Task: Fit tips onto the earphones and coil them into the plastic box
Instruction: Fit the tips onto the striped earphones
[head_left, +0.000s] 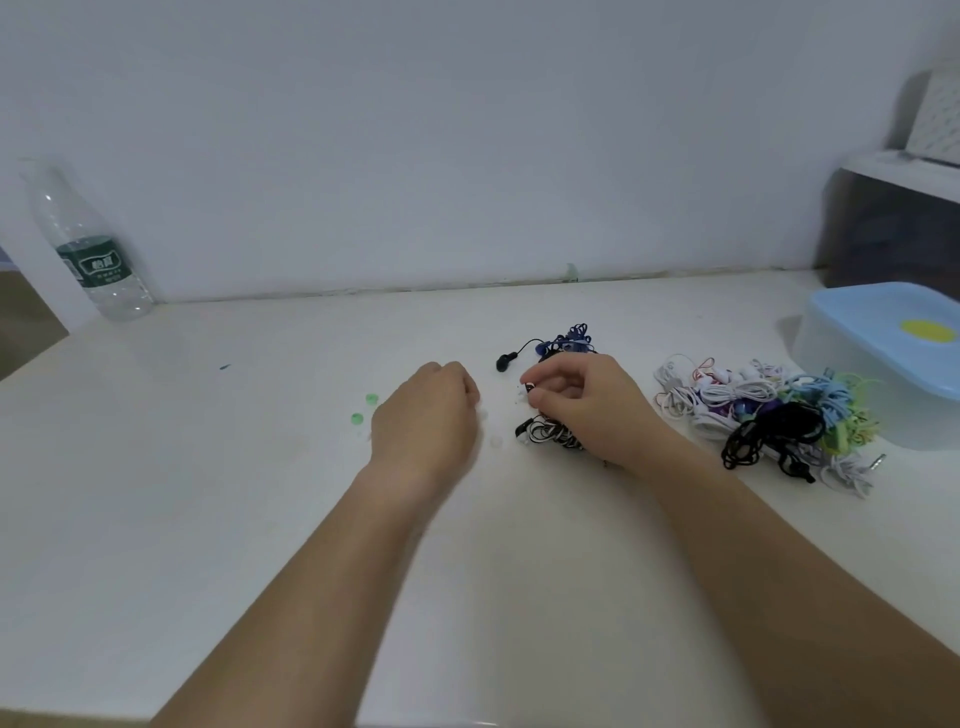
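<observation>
Right hand (576, 400) pinched a black-and-white earphone (546, 432); left hand (423, 415) lay just left, fingers curled under, grasp indiscernible.

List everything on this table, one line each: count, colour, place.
water bottle: one, clear with a green label, far left by the wall
green ear tips: two, left of the left hand
blue earphones: one set, behind the right hand
black-and-white earphones: one set, under the right hand
earphone pile: many sets, mixed colours, right side
plastic box: one, blue lid, far right
table: one, white
left hand: fingers curled, beside the tips
right hand: pinches a black-and-white earbud
</observation>
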